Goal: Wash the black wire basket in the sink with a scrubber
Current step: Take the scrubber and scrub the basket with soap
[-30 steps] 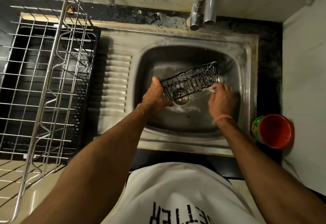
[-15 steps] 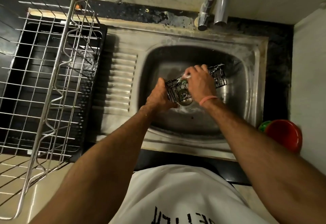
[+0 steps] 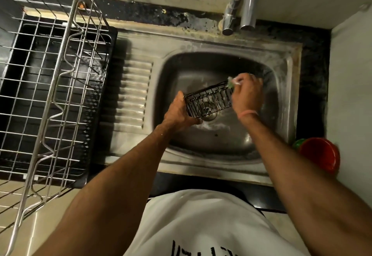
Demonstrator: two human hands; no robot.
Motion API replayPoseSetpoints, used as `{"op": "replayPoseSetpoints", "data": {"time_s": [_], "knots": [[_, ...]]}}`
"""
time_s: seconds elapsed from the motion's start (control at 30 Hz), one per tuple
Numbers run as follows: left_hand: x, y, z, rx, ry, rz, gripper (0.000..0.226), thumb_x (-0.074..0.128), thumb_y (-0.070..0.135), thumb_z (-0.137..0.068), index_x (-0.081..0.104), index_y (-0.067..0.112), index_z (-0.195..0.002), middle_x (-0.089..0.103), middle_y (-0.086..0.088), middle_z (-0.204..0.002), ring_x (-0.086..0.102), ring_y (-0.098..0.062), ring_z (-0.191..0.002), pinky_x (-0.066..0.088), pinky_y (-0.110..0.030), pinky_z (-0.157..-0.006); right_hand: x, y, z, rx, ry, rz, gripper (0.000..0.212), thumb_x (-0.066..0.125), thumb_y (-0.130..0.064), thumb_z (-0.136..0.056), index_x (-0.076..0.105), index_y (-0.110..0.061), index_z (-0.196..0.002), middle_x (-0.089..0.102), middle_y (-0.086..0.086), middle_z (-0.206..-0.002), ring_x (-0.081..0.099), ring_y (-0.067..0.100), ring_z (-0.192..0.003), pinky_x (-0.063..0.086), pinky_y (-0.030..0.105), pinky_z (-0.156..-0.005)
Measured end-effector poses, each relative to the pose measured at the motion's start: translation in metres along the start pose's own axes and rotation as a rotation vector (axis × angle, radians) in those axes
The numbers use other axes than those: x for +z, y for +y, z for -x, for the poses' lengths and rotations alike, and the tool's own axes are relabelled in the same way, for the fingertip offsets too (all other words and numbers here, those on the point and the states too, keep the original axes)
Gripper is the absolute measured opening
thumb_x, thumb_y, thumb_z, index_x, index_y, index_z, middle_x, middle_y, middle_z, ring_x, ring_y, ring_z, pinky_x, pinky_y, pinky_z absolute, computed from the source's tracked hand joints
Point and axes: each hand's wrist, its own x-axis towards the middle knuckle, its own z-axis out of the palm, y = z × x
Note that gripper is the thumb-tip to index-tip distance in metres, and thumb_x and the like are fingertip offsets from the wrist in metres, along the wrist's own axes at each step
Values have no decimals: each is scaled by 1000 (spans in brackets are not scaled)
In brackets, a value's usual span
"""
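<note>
Both hands' fingers clamped: left (image 3: 179,113) on leftward-lying basket (image 3: 209,100), right (image 3: 246,92) on scrubber (image 3: 231,82).

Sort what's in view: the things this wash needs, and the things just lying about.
In use: black wire basket, scrubber, sink, left hand, right hand.
Lying about: red cup, steel dish rack, tap.

A single wide-angle camera worn on the head looks steeply down, close over the stainless steel sink (image 3: 289,86). Both forearms reach away from it into the basin.
</note>
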Motion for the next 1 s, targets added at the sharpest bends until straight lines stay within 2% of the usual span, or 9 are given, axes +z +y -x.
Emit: {"op": "replayPoseSetpoints", "data": {"time_s": [0.07, 0.17, 0.27, 0.37, 0.53, 0.63, 0.8, 0.93, 1.0], "knots": [[2, 0, -1, -11, -5, 35, 108, 101, 58, -34, 43, 38, -123, 60, 13, -129, 65, -13, -121, 62, -48, -99, -2, 14, -8, 88, 14, -31, 14, 66, -11, -97, 68, -21, -106, 70, 5, -106, 60, 29, -105, 40, 32, -76], [2, 2, -1, -19, -21, 35, 108, 101, 58, -35, 42, 38, -123, 60, 14, -129, 64, -13, -121, 61, -48, -101, 4, -4, 1, 92, -30, -96, 12, 67, -15, -98, 68, -23, -107, 70, 2, -107, 59, 24, -105, 34, 26, -72], [-1, 3, 0, 1, -21, 21, 106, 100, 60, -36, 42, 35, -121, 60, 13, -125, 65, -14, -118, 62, -50, -95, 12, -42, 27, -97, -133, -142, 7, 67, -23, -100, 69, -24, -106, 68, -1, -104, 57, 18, -97, 37, 21, -69], [-3, 7, 4, 52, -29, -3, 104, 98, 63, -42, 43, 32, -125, 58, 12, -122, 65, -13, -114, 63, -46, -93, 19, -70, 51, -268, -234, -168, 6, 65, -23, -98, 69, -24, -103, 70, -3, -100, 58, 20, -95, 45, 33, -71], [-5, 11, 7, 50, -29, -11, 100, 100, 56, -46, 43, 29, -124, 58, 10, -122, 65, -13, -114, 63, -46, -94, 19, -62, 52, -225, -225, -175, 17, 73, -28, -96, 74, -26, -113, 69, -6, -109, 58, 15, -104, 41, 25, -79], [-6, 14, 7, 27, -34, -32, 99, 101, 57, -48, 42, 31, -123, 60, 14, -121, 66, -12, -113, 63, -44, -94, 13, -52, 38, -218, -191, -143, 12, 73, -26, -96, 80, -26, -107, 72, -6, -105, 59, 16, -100, 50, 31, -80], [-11, 23, 8, -32, -76, -32, 107, 96, 68, -40, 38, 36, -124, 63, 16, -125, 67, -10, -118, 61, -42, -99, 4, -33, 17, 10, -115, -79, 17, 74, -22, -96, 77, -23, -112, 69, -1, -111, 57, 20, -107, 55, 42, -90], [-9, 11, 6, 25, -104, -150, 101, 88, 70, -46, 46, 30, -129, 50, 22, -120, 63, -8, -108, 62, -44, -95, 17, -80, 53, -269, -293, -90, 23, 69, -10, -94, 77, -19, -114, 68, 4, -111, 57, 26, -107, 56, 43, -86], [-12, 10, 7, 37, -104, -195, 98, 82, 69, -49, 50, 26, -130, 48, 21, -116, 62, -9, -105, 62, -47, -92, 19, -88, 62, -311, -359, -113, 24, 68, -9, -92, 76, -19, -114, 67, 4, -110, 57, 26, -106, 56, 43, -84]]}}
